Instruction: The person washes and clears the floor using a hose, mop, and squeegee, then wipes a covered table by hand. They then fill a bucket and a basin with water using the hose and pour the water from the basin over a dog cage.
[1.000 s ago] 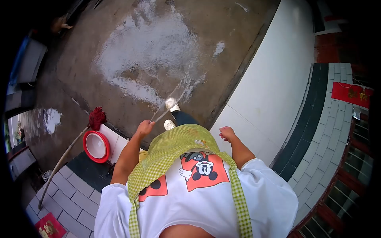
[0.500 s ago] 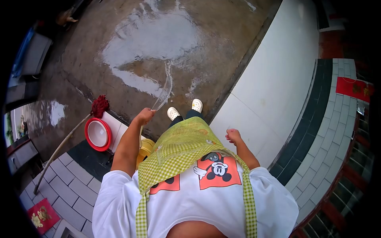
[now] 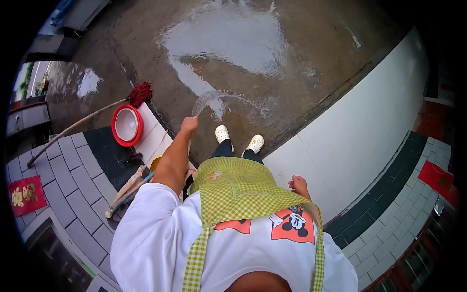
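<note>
My left hand (image 3: 188, 125), stretched out ahead at the left, is closed around the end of a thin, pale hose (image 3: 189, 147). From its end a stream of water (image 3: 208, 97) arcs to the right and splashes onto the wet concrete floor (image 3: 311, 102). The forearm hides part of the hose. At the right, beside my apron (image 3: 238, 182), my right hand (image 3: 299, 185) hangs with its fingers curled and nothing visible in them. My feet, in white clogs (image 3: 254, 145), stand on the concrete just short of the splash.
At the left, a mop with a red head (image 3: 140, 94) lies behind a red basin (image 3: 139, 127) holding a white basin (image 3: 126, 124). A yellow bucket (image 3: 155, 162) and a blue-handled pole (image 3: 134, 193) are near my left arm. A white tiled ledge (image 3: 350, 141) borders the right.
The water stream has swung from pointing nearly straight ahead to arcing rightward. The view has turned, and my feet have shifted, now farther apart. More of the bucket area and pole shows.
</note>
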Demonstrator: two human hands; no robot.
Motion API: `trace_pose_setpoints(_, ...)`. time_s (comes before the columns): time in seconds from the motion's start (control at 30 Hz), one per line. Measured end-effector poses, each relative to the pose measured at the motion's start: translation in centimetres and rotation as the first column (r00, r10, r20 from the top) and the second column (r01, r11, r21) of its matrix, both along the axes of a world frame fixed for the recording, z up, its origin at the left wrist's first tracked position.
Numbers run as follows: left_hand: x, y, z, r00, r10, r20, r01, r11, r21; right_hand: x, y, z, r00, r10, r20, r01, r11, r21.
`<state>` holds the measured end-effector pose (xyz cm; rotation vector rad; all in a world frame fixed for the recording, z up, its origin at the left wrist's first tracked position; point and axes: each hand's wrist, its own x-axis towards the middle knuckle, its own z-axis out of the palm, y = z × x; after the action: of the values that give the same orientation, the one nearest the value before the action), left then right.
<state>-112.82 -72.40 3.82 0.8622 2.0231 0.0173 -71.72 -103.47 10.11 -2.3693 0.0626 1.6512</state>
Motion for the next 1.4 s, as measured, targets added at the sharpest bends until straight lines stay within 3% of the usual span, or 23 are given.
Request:
trace_pose_setpoints(0.17, 1.1, 3.3, 5.2, 0.961, 0.214, 0.172, -0.244, 0.953, 0.178, 4.1, 1.4, -0.8, 0.993, 0.102, 0.061, -0.103, 0.995, 0.012)
trace_pose_setpoints(0.37, 2.2, 7.1, 6.2, 0.943, 0.151, 0.298, -0.248, 0.913, 0.323, 6.9, 5.2, -0.7, 0.986, 0.155, 0.062, -0.161, 0.979, 0.122)
trace_pose_setpoints(0.47, 1.9, 9.2, 8.4, 0.942, 0.150, 0.300, -0.254, 0.902, 0.348, 7.0, 6.0, -0.6, 0.991, 0.117, 0.059, -0.125, 0.979, 0.160)
trace_pose_setpoints(0.53, 1.4, 10.1, 9.5, 0.966, 0.056, 0.252, -0.164, 0.887, 0.431, 6.8, 6.2, -0.3, 0.990, 0.117, 0.074, -0.129, 0.973, 0.190)
trace_pose_setpoints(0.6, 0.9, 10.7, 9.8, 0.977, 0.009, 0.212, -0.105, 0.891, 0.443, 6.8, 6.3, -0.2, 0.935, 0.327, 0.135, -0.343, 0.931, 0.122)
trace_pose_setpoints(0.63, 0.4, 11.1, 9.1, 0.986, -0.038, 0.164, -0.046, 0.876, 0.480, 7.2, 5.8, -1.6, 0.937, 0.322, 0.138, -0.339, 0.932, 0.129)
trace_pose_setpoints(0.7, -0.2, 11.2, 8.7, 0.989, -0.093, 0.115, 0.020, 0.857, 0.515, 8.9, 3.3, -7.8, 0.800, 0.562, 0.208, -0.587, 0.806, 0.082)
trace_pose_setpoints(0.73, -0.3, 10.9, 8.9, 0.984, -0.060, 0.170, -0.037, 0.858, 0.512, 8.7, 2.7, -8.4, 0.804, 0.556, 0.212, -0.582, 0.809, 0.083)
trace_pose_setpoints(0.8, -0.1, 10.2, 9.4, 0.973, -0.029, 0.227, -0.093, 0.858, 0.505, 8.2, 1.8, -9.5, 0.921, 0.319, 0.222, -0.358, 0.920, 0.162)
trace_pose_setpoints(0.93, -0.7, 9.9, 9.1, 0.948, 0.105, 0.300, -0.227, 0.882, 0.412, 8.2, 0.6, -11.5, 0.869, 0.366, 0.333, -0.429, 0.893, 0.139)
trace_pose_setpoints(1.0, -1.3, 10.2, 8.8, 0.949, 0.133, 0.285, -0.246, 0.878, 0.409, 8.4, 1.1, -11.7, 0.786, 0.549, 0.283, -0.588, 0.806, 0.068)
trace_pose_setpoints(1.07, -1.4, 10.4, 9.6, 0.901, 0.223, 0.373, -0.365, 0.854, 0.371, 8.1, 1.7, -11.5, 0.799, 0.534, 0.274, -0.571, 0.818, 0.069)
trace_pose_setpoints(1.23, -3.1, 12.2, 10.0, 0.909, 0.222, 0.353, -0.362, 0.841, 0.403, 6.5, 3.7, -10.5, 0.809, 0.451, 0.378, -0.527, 0.840, 0.126)
trace_pose_setpoints(1.3, -4.1, 13.1, 9.4, 0.914, 0.213, 0.346, -0.354, 0.835, 0.421, 6.1, 4.5, -10.2, 0.858, 0.420, 0.295, -0.476, 0.866, 0.152)
trace_pose_setpoints(1.4, -5.2, 14.4, 9.0, 0.927, 0.238, 0.290, -0.355, 0.807, 0.473, 5.9, 5.6, -10.0, 0.814, 0.489, 0.313, -0.548, 0.825, 0.137)
